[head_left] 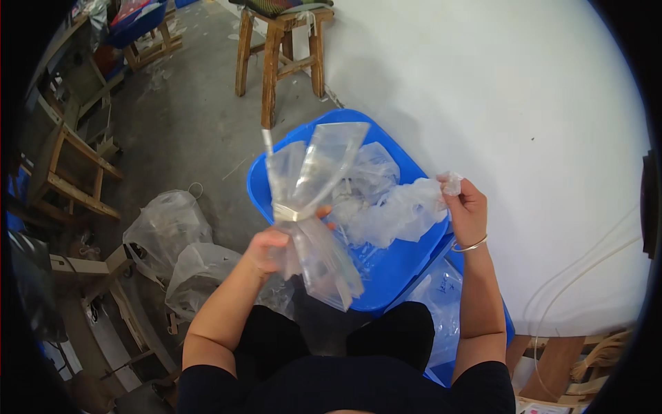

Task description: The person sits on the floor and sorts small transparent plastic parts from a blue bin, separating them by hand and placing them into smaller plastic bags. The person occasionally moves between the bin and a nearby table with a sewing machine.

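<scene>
My left hand [267, 252] is closed around a bundle of clear plastic sleeves [324, 265]. A band gathers the bundle at its middle, and both ends fan out. My right hand [467, 208] pinches one end of a crumpled clear plastic bag [400, 215], a bit of it poking out above the fingers. The rest of that bag stretches left over a blue plastic tub [258, 186]. More loose clear plastic [376, 165] lies in the tub behind it. The bundle hangs over the tub's near left side, hiding part of it.
Stuffed translucent bags [169, 224] stand on the floor to my left. A wooden stool [272, 62] is beyond the tub, by the white wall [538, 138]. Wooden frames [83, 169] line the far left. A second blue container holding a clear bag [443, 303] sits beside my right leg.
</scene>
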`<state>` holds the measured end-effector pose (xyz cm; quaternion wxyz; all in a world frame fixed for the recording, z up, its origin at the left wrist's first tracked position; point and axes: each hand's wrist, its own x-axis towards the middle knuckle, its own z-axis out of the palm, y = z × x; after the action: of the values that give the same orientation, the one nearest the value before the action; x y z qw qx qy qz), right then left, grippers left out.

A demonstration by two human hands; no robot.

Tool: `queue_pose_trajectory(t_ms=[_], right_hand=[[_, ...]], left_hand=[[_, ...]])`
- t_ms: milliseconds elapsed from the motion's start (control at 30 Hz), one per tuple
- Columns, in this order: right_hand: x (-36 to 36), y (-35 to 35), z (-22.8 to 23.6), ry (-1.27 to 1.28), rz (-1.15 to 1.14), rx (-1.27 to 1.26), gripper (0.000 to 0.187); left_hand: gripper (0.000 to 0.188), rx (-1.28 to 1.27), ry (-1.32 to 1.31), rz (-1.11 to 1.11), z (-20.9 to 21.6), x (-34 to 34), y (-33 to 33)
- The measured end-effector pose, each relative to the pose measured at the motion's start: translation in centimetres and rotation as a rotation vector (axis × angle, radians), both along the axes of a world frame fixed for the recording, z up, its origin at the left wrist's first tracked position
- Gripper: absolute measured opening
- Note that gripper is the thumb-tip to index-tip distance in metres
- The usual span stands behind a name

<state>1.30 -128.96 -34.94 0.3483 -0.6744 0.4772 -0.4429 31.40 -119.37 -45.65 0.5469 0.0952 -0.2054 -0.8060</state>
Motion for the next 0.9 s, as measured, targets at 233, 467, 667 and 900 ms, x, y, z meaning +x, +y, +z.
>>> queue_pose_trajectory(t_ms=[233,467,667,900], right_hand=[[4.5,-0.8,5.3,-0.826,0.479,0.469,0.039],[-0.5,-3.8,-4.3,-0.579,0.119,0.215,0.054],[4.5,0.6,-13.2,0.250,0.204,0.043,0.033],[3.5,-2.7,-15.9,-0.286,-0.240,0.270,0.024]], left_hand=[[0.079,-0.238,0.112,-0.375,-0.8,-3.1,-5.7],[0.070,-0.056,0.259,-0.295,-6.5,-3.2,-5.3],[0.072,0.024,0.051,-0.007,-2.1,-2.9,-4.5],[0.068,0.040,0.167,-0.035,-3.7,-1.7,-4.2]])
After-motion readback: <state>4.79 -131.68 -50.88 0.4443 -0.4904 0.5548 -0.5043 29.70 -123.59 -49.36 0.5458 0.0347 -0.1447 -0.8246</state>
